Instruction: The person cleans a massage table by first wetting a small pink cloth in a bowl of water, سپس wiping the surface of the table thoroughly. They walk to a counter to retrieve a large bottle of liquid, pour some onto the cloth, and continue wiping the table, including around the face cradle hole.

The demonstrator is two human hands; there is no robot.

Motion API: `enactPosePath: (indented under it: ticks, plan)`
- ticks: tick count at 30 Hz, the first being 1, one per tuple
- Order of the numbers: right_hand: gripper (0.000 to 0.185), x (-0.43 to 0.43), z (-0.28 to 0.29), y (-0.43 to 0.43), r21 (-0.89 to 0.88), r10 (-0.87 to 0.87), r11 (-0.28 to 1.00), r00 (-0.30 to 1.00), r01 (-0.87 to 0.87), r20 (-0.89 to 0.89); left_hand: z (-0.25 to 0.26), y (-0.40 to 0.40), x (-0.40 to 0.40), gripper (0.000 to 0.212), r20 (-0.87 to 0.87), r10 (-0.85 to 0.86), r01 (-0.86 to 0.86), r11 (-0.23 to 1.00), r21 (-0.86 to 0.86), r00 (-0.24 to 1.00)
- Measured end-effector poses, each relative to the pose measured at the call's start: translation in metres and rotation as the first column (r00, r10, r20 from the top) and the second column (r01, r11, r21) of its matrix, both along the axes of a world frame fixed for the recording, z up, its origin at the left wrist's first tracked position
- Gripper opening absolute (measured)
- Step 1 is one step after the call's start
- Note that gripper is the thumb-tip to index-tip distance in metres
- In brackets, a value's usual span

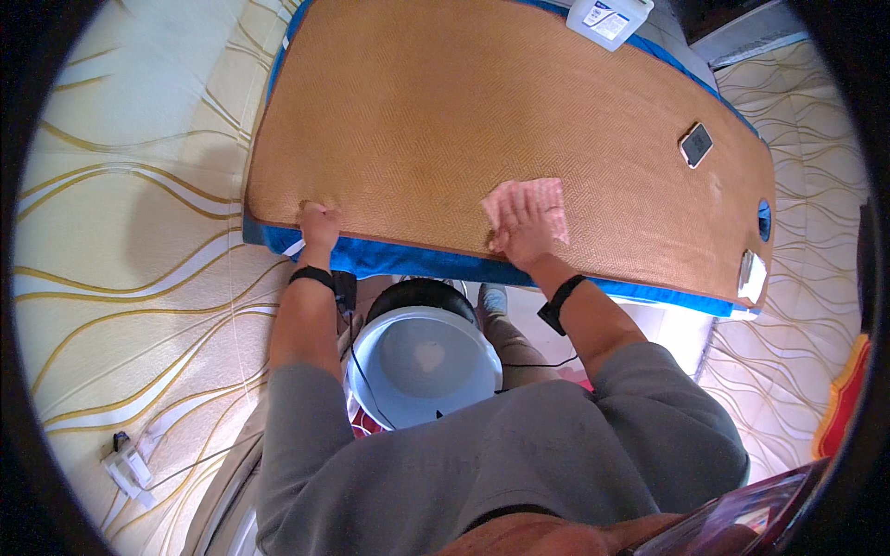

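A brown woven mat [431,125] covers a long padded table or bed over a blue cloth [375,257]. My right hand [525,233] lies flat with spread fingers on a pink cloth [553,198], pressing it against the mat near its front edge. At the mat's near left corner rests my left hand [320,224], its fingers curled down on the surface; whether it pinches the mat cannot be made out. Both wrists wear black bands.
Below the near edge stands a light blue bucket [431,361], with a black round seat [422,295] behind it and a thin cable beside it. On the mat lie a phone [696,145], a white packet [751,276] and a plastic jug [608,21]. Patterned walls flank both ends.
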State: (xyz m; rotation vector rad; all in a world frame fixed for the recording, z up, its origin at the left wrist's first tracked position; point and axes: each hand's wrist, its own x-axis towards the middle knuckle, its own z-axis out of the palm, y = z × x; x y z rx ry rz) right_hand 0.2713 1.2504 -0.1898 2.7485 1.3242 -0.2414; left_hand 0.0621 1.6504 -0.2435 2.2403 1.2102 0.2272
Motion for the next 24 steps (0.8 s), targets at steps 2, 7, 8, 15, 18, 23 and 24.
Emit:
enactPosePath:
  ticks: [2, 7, 8, 15, 18, 23, 24]
  plan:
    - [0.067, -0.023, 0.015, 0.030, 0.001, 0.222, 0.975, 0.962, -0.224, -0.159, 0.007, -0.010, -0.006, 0.031, -0.025, -0.141, 0.143, 0.971, 0.194, 0.990]
    - [0.063, -0.055, 0.004, 0.101, 0.264, 0.295, 0.933, 0.941, -0.246, -0.168, 0.032, -0.083, 0.046, 0.033, 0.212, 0.022, -0.003, 0.996, -0.092, 0.977]
    - [0.063, -0.057, 0.001, 0.113, 0.270, 0.296, 0.931, 0.940, -0.244, -0.170, 0.035, -0.088, 0.049, 0.031, 0.186, -0.007, 0.022, 0.997, -0.076, 0.982]
    - [0.060, -0.034, 0.001, 0.104, 0.190, 0.087, 0.981, 0.967, -0.042, -0.238, 0.060, -0.141, 0.086, 0.036, 0.074, -0.112, 0.121, 0.985, -0.127, 0.991]
    - [0.061, -0.009, 0.000, 0.077, 0.187, 0.010, 0.982, 0.988, 0.020, -0.154, 0.045, -0.157, 0.090, 0.035, -0.010, -0.193, 0.187, 0.961, -0.204, 0.981]
    - [0.064, 0.019, -0.004, 0.036, 0.234, -0.077, 0.967, 0.991, 0.101, -0.106, -0.002, -0.151, 0.090, 0.032, -0.155, -0.265, 0.238, 0.956, -0.173, 0.952]
    - [0.064, 0.021, -0.004, 0.025, 0.242, -0.110, 0.961, 0.988, 0.133, -0.108, -0.006, -0.150, 0.090, 0.032, -0.153, -0.271, 0.244, 0.954, -0.175, 0.950]
